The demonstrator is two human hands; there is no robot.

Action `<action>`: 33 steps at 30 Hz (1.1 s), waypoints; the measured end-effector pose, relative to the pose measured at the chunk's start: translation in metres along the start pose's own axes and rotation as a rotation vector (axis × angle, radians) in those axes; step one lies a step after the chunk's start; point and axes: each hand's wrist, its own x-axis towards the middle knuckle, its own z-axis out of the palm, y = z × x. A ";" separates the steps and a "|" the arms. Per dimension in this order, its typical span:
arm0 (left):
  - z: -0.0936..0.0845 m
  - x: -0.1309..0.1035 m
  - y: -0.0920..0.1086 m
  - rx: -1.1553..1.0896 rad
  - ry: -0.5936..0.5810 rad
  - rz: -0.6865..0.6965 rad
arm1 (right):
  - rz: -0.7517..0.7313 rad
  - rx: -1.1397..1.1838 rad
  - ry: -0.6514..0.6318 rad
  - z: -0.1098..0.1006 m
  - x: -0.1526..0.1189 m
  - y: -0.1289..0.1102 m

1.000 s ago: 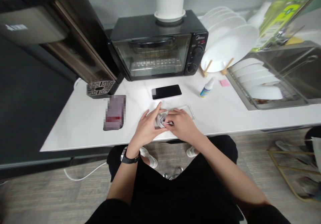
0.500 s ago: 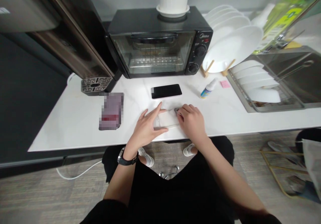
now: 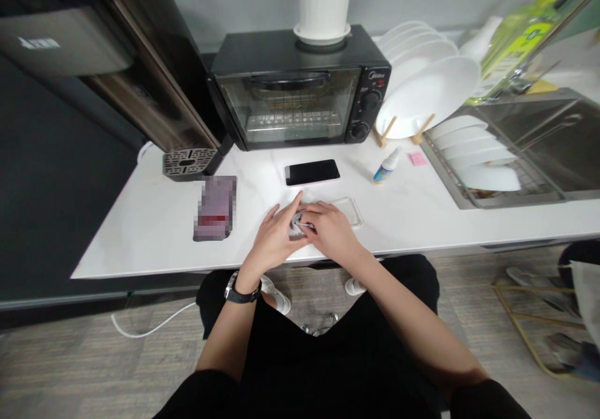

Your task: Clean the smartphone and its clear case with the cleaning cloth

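Note:
A clear phone case (image 3: 350, 211) lies flat on the white counter, its right end showing and the rest covered by my hands. My left hand (image 3: 275, 234) steadies the left end, thumb along the near edge and fingers along the far edge. Bunched in my right hand (image 3: 330, 228) is a grey cloth (image 3: 296, 225), pressed onto the case near my left hand. Just beyond lies a phone (image 3: 312, 172) with a dark screen. To the right stands a small spray bottle (image 3: 385, 167) with a white top.
A toaster oven (image 3: 300, 103) stands behind the phone. On the left are a drink machine (image 3: 187, 162) and a blurred purple item (image 3: 216, 209). A pink note pad (image 3: 417, 158), racked plates (image 3: 426, 94) and a sink (image 3: 546, 150) are to the right.
My right hand has slid left along the phone case with the cloth, from its right end to its left end, uncovering the right end. The view has shifted slightly.

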 end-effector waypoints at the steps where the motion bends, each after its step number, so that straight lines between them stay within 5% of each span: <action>1: 0.000 0.000 0.001 -0.006 -0.001 0.003 | -0.018 0.003 -0.025 -0.003 -0.002 0.002; 5: -0.001 0.000 0.002 -0.036 -0.014 0.025 | -0.005 -0.060 -0.130 -0.018 -0.015 0.019; 11: -0.001 0.002 0.002 -0.057 -0.034 0.031 | 0.289 -0.361 -0.014 -0.036 -0.039 0.053; 22: -0.003 0.003 0.004 -0.051 -0.050 0.040 | 0.428 -0.440 0.116 -0.021 -0.032 0.047; 29: -0.002 0.003 -0.003 -0.040 -0.050 0.009 | 0.041 -0.126 0.004 0.006 0.007 0.000; 33: -0.002 0.001 -0.005 -0.041 -0.044 0.009 | 0.036 -0.065 -0.007 0.008 0.010 -0.006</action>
